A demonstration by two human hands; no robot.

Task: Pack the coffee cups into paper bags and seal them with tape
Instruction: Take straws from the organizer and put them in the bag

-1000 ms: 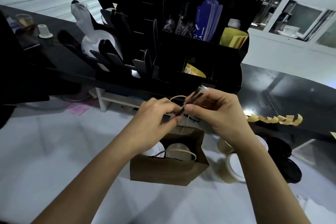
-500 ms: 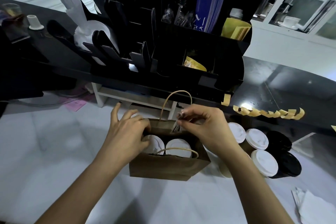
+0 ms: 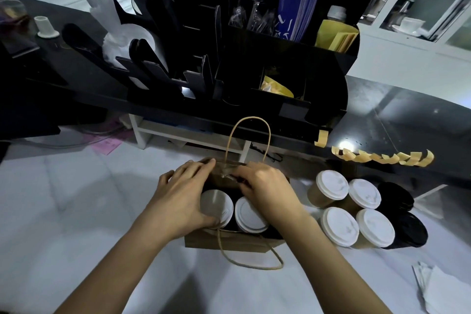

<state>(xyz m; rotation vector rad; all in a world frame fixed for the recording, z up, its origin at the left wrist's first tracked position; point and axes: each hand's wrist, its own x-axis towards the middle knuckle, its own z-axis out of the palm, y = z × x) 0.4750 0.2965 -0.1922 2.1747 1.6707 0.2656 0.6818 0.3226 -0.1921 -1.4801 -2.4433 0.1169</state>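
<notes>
A brown paper bag (image 3: 237, 243) stands open on the white counter with two white-lidded coffee cups (image 3: 216, 205) (image 3: 248, 214) inside. Its far handle (image 3: 248, 132) stands up; the near handle lies forward. My left hand (image 3: 183, 199) rests with fairly straight fingers on the bag's far rim, thumb beside the left cup. My right hand (image 3: 267, 192) pinches a thin clear-wrapped piece (image 3: 226, 173) against the far rim; what it is I cannot tell. Yellowish tape strips (image 3: 382, 158) hang from the black counter's edge to the right.
Several white-lidded cups (image 3: 340, 225) and black lids (image 3: 410, 231) stand right of the bag. A black organiser (image 3: 280, 79) with sleeves and packets rises behind it. White napkins (image 3: 443, 290) lie at the lower right. A single tape strip (image 3: 321, 137) hangs nearer the bag.
Both hands came down from above the bag to its far rim. The right hand brought the thin wrapped piece down to the bag. The near handle fell forward.
</notes>
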